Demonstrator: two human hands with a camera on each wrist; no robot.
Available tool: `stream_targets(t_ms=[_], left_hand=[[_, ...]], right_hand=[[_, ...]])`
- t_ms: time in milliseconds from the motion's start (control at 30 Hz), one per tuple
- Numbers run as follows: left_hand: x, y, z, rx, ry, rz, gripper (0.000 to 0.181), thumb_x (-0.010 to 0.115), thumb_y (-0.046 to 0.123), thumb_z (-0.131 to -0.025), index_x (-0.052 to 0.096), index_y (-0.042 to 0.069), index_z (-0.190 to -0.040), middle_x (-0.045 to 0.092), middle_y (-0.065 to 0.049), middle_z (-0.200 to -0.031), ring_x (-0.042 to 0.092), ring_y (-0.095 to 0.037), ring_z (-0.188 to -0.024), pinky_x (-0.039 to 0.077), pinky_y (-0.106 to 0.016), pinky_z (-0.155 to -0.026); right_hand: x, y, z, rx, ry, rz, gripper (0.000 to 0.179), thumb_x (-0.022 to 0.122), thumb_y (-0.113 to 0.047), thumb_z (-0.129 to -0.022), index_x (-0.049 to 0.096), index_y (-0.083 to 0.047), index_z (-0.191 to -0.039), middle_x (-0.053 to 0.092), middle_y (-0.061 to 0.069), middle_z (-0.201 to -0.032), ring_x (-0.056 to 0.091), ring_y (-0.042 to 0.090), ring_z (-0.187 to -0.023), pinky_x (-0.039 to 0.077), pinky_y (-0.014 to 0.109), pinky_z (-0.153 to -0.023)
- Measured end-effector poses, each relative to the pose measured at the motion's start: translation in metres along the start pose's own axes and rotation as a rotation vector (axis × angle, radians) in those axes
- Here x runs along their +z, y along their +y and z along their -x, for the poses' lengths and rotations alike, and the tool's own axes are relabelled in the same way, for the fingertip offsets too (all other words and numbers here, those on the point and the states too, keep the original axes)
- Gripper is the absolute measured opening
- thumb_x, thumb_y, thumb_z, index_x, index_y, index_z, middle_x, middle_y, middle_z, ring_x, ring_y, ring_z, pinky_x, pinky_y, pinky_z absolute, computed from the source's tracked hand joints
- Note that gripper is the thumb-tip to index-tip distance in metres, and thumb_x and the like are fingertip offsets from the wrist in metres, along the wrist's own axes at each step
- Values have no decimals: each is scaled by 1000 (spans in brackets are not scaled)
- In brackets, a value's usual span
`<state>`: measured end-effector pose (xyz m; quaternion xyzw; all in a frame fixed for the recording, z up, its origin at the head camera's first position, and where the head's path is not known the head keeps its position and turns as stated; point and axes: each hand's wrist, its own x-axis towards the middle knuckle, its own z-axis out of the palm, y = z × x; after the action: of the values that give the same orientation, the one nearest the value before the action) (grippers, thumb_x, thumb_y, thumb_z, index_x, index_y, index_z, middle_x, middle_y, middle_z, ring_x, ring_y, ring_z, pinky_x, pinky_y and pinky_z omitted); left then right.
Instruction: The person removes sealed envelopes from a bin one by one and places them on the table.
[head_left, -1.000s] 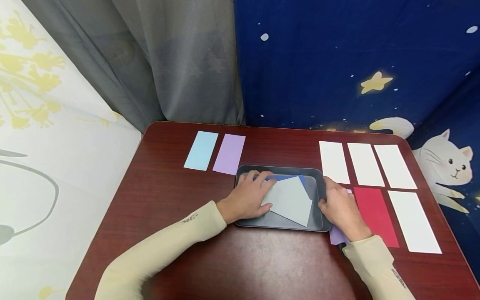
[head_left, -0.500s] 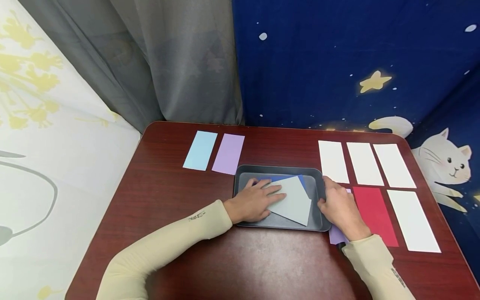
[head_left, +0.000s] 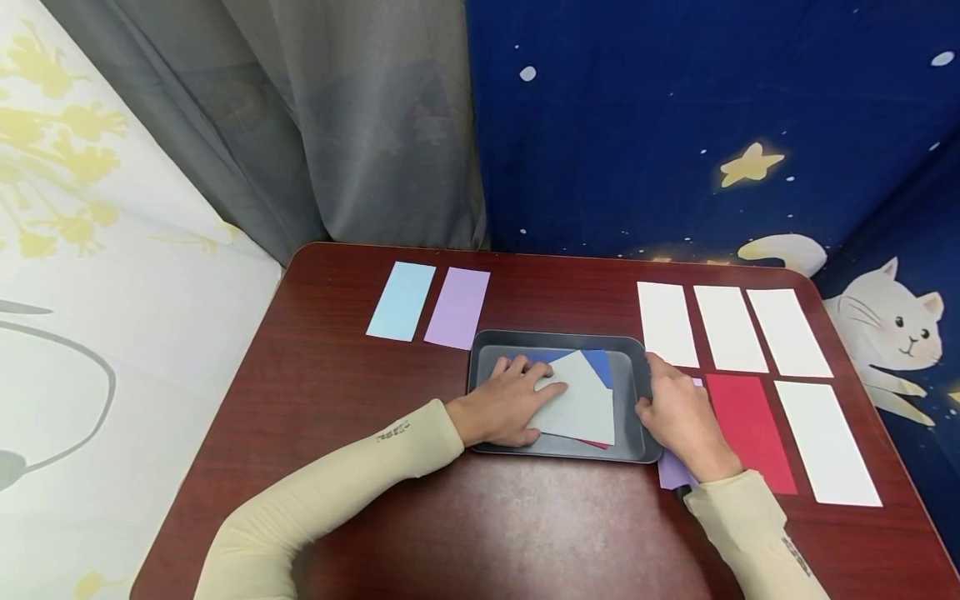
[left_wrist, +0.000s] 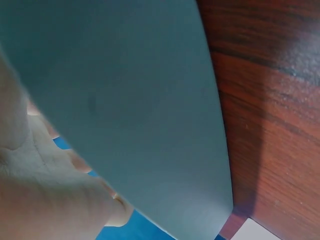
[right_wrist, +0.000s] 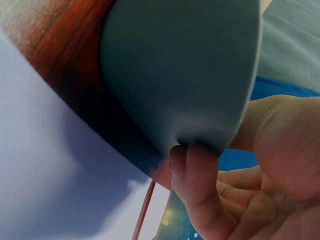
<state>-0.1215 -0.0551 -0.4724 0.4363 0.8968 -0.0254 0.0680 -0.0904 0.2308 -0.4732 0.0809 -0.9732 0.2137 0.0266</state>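
- The right hand [head_left: 678, 417] has a curled grip on the right-hand end of the tray, pinching its rim; the left hand [head_left: 512, 404] has its fingers spread, resting on the paper inside.
- The dark grey tray [head_left: 562, 340] sits near the middle of the worktop [head_left: 420, 375], its long axis running left to right.
- Inside it, on top, lies pale paper [head_left: 583, 408], one corner pointing to the far wall and another to the near right. The left hand covers its left part, so its long axis, and whether it is one sheet or several, cannot be told.
- Under the pale paper, a blue sheet [head_left: 597, 367] shows along the far side and a red sliver [head_left: 596, 443] at the near edge.
- The left arm, in a cream sleeve, is bent at the elbow and comes in from the near left; the right forearm slants in from the near right.
- Just beside the tray's right end, a purple card [head_left: 675, 473] is partly hidden by the right hand.
- Farther right lie a red card [head_left: 752, 433] and a lone white card [head_left: 828, 443], with a row of three white cards [head_left: 731, 328] beyond.
- Beyond the tray to the left, a light blue card [head_left: 401, 302] and a lilac card [head_left: 457, 308] lie side by side, apart, long axes running away from the person.
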Motion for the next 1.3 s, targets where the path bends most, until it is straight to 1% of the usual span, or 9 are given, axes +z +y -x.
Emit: stream_targets(t_ms=[167,400,633,833,967,1167,1300], left_hand=[[0,-2,1,-11,24,19,76,75,53,-98,52,24,-165,54,-4,-154,50,-29,-132,44,-51,-103],[-8,-11,4,-22,68,79,75,75,51,-98,51,24,-165,52,-5,-156,48,-30,-135,42,-54,-104],[-13,-20,6,-36,111,101,75,76,49,-96,53,24,-163,52,-6,-156,49,-32,-134,43,-54,-101],[-15,-24,7,-46,124,90,75,75,48,-96,53,24,-163,53,-7,-156,50,-32,-134,42,-52,-99],[-17,-27,8,-60,127,94,75,75,48,-96,53,24,-163,53,-6,-155,49,-32,-134,41,-53,-100],[-19,-31,10,-79,132,111,75,75,48,-96,52,24,-163,53,-7,-153,49,-32,-131,41,-51,-99],[-21,-34,11,-88,131,132,75,76,47,-96,52,22,-164,53,-8,-153,48,-32,-132,41,-50,-99]], right_hand=[[0,0,0,-6,10,2,65,74,7,-84,52,22,-144,64,40,-133,73,56,-97,58,68,-79],[-1,-1,0,7,0,-9,67,76,7,-85,51,20,-146,65,41,-130,73,53,-88,59,67,-75],[-1,-2,1,15,-5,1,68,76,7,-85,50,22,-146,63,42,-136,72,58,-100,57,70,-84],[-1,-2,0,24,-16,3,70,77,6,-85,49,23,-148,61,43,-138,71,59,-101,57,71,-84],[-2,-2,-1,26,-22,2,72,78,6,-85,47,23,-148,60,43,-139,71,59,-100,57,71,-85],[-1,-2,0,24,-22,3,71,78,6,-85,48,23,-147,61,43,-137,72,58,-99,57,71,-85],[-2,-3,-1,22,-21,1,71,78,6,-85,48,23,-147,61,44,-135,72,58,-98,58,70,-84]])
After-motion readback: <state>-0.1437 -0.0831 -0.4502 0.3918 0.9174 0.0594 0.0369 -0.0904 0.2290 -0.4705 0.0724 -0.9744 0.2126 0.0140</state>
